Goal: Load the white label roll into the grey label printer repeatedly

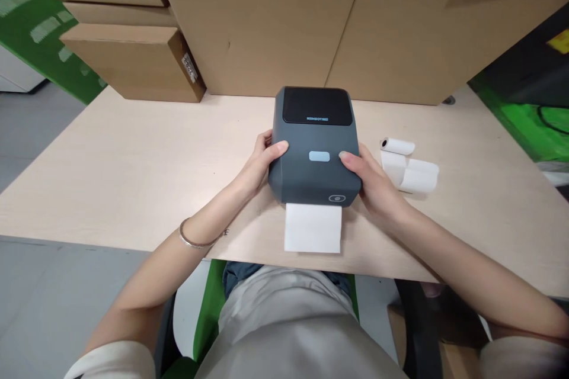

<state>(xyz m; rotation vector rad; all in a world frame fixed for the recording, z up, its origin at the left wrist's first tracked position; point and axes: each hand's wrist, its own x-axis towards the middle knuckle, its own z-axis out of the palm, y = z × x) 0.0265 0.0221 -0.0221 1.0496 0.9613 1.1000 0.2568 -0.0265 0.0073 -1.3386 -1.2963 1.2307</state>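
A dark grey label printer (pixel 316 148) stands in the middle of the pale wooden table (pixel 133 172). A white strip of label paper (pixel 313 228) sticks out of its front slot toward me. My left hand (pixel 260 163) grips the printer's left side, thumb on top. My right hand (pixel 371 180) grips its right side, thumb lying on the lid near the pale blue button (pixel 319 156). A silver bangle (pixel 192 240) circles my left wrist.
A partly unrolled white paper roll (pixel 406 167) lies on the table right of the printer. Large cardboard boxes (pixel 267 29) are stacked along the table's far edge, a smaller one (pixel 133 62) at the left. Green surfaces show at both sides.
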